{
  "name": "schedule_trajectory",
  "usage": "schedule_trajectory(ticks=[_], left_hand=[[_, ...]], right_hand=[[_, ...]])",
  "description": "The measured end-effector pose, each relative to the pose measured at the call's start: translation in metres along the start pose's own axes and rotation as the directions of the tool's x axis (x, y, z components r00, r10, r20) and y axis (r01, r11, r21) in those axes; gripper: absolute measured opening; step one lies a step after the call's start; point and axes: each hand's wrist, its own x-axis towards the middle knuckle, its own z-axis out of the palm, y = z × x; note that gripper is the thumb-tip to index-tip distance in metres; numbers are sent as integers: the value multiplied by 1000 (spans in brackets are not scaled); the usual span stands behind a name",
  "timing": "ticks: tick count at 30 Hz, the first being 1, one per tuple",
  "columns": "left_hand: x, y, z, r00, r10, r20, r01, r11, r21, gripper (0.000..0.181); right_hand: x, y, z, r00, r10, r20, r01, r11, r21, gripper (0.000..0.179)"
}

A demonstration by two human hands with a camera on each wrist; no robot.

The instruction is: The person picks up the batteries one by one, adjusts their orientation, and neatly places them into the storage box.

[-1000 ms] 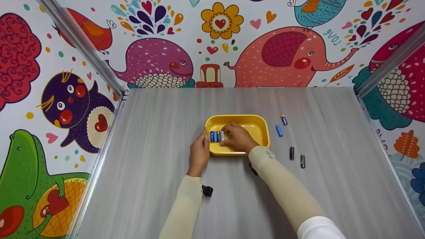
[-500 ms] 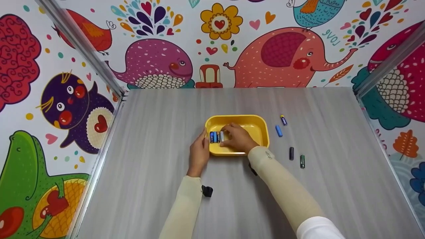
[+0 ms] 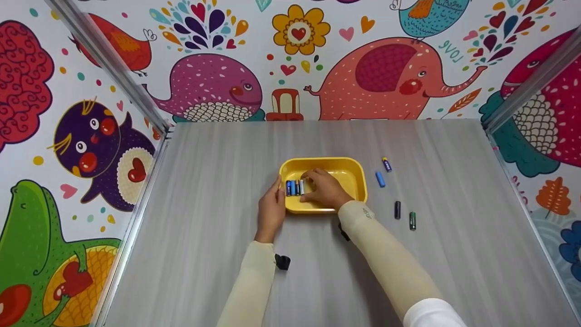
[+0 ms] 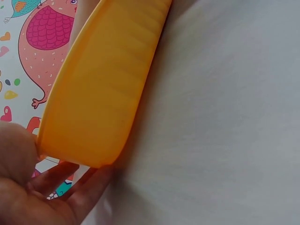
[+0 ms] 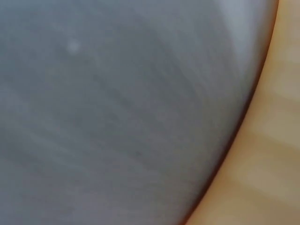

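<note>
Where my left hand (image 3: pixel 271 210) sits: at the tray's nine o'clock end, thumb by the rim, fingers (image 4: pixel 89 192) reaching to the lower corner, so that end is held between them.
Tray (image 3: pixel 355 179): yellow, on the grey counter (image 3: pixel 227 172) in front of me, long sides running from nine to three.
Right hand (image 3: pixel 327 187): inside the tray, its arm coming in from five o'clock; thumb and fingers curve in a half-open C, one tip at each end of the white battery (image 3: pixel 302 187), pinching it; how firmly, I cannot tell.
Row: at the tray's nine o'clock, the white battery lies side by side with three others; going toward nine come a dark battery (image 3: pixel 297 187), a light blue battery (image 3: pixel 293 187) and a deep blue battery (image 3: pixel 288 187), nearest the end wall.
Loose ones: on the counter past the tray's right end, a yellow-tipped battery (image 3: pixel 386 164) between two and three o'clock, a plain blue battery (image 3: pixel 380 179) at three, a black battery (image 3: pixel 397 210) between three and four, a green battery (image 3: pixel 412 220) near four.
Sleeves (image 3: pixel 249 277): cream, a black camera (image 3: pixel 283 261) at my left wrist.
Wall: printed whale (image 3: pixel 218 79) between ten and eleven o'clock, elephant (image 3: pixel 381 81) at one.
</note>
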Motion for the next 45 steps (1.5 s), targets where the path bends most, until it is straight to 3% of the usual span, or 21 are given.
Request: schedule_trajectory(ticks=[8,15,20,25,32,45], left_hand=[[0,1,0,1000,-11,4,11,1000,-5,48],[0,1,0,1000,-9,-8,9,1000,6,48],[0,1,-1,999,26,-22,-26,1000,-4,47],[0,1,-1,999,40,-25,-40,999,-11,47],[0,1,-1,1000,14,-16,-14,1000,-14,48],[-1,0,0,1000,18,-19,-18,1000,-11,48]], right_hand=[[2,0,-6,1000,17,-12,-16,995,103,67],[1,-5,-23,994,94,-60,-74,958,278,63],[-5,-6,-41,988,126,-93,-89,941,326,64],[-10,-3,-62,986,95,-134,-48,948,316,64],[-21,6,-96,977,12,-215,50,959,279,63],[-37,42,-142,961,47,-272,-3,987,162,69]])
